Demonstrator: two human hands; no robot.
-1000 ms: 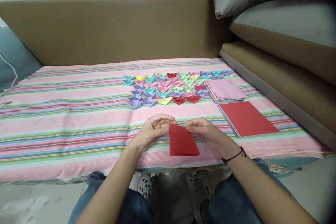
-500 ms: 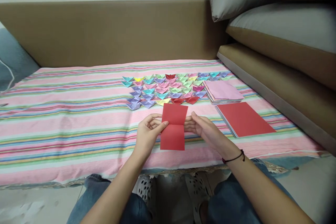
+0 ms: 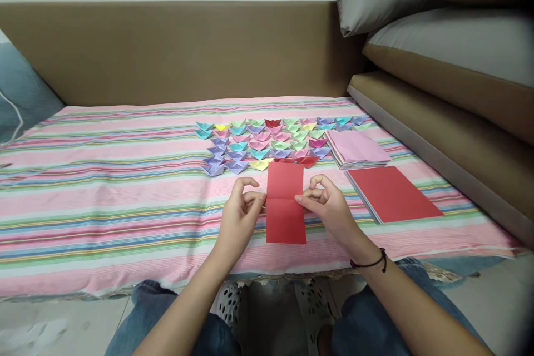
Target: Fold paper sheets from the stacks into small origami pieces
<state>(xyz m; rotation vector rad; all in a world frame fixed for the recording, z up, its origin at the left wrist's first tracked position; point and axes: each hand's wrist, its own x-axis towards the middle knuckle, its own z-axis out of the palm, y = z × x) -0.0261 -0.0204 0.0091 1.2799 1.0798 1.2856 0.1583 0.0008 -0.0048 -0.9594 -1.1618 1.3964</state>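
A red paper sheet [image 3: 286, 203] with a crease across its middle lies unfolded on the striped cloth [image 3: 104, 189]. My left hand [image 3: 242, 214] pinches its left edge at the crease. My right hand [image 3: 327, 206], with a black band on the wrist, pinches the right edge at the same height. Beyond the sheet lie rows of several small folded paper boats [image 3: 267, 142] in many colours.
A stack of red-topped square sheets [image 3: 392, 193] lies to the right, with a pink-topped stack [image 3: 357, 147] behind it. Brown and grey cushions [image 3: 450, 67] rise at the right. A brown sofa back [image 3: 175, 50] runs behind. My knees and perforated shoes [image 3: 271, 306] show below the cloth's edge.
The red sheet was folded in half a second ago; it has been opened out flat, and both hands shifted to pinch its side edges at the crease.
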